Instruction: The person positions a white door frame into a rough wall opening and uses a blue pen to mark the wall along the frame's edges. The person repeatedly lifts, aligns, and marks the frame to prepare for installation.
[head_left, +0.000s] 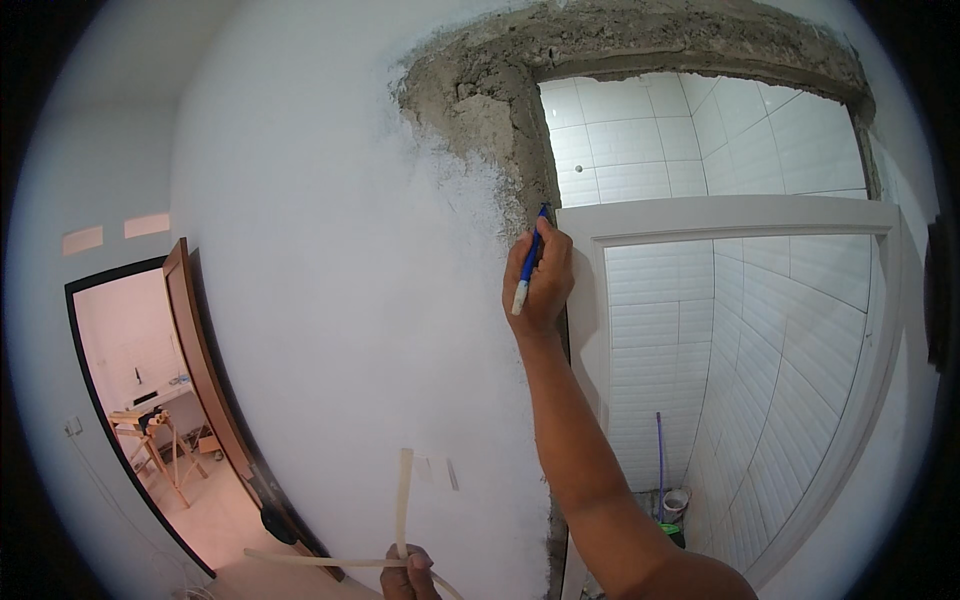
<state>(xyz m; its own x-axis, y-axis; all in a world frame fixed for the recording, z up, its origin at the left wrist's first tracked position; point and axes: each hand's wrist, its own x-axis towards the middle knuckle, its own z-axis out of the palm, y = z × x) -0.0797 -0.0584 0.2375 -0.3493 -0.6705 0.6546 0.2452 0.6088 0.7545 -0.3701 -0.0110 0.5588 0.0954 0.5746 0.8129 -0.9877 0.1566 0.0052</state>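
Observation:
My right hand [541,272] is raised to the left edge of the doorway, fingers closed round a blue marker [532,252] with a whitish end. Its tip points up at the rough cement edge [520,130], just beside the top left corner of a white door frame [730,214]. Whether the tip touches the cement, I cannot tell. Low down, at the bottom edge of the view, my left hand [410,578] grips what looks like a pale folding ruler [404,500], its thin sections standing out at different angles. Part of that hand is cut off.
White tiled walls [640,140] show through the doorway, with a purple stick [659,465] and a pail [675,503] below. A white wall [350,300] stretches left. Farther left, an open brown door [205,370] leads to a room with a wooden workbench [160,440].

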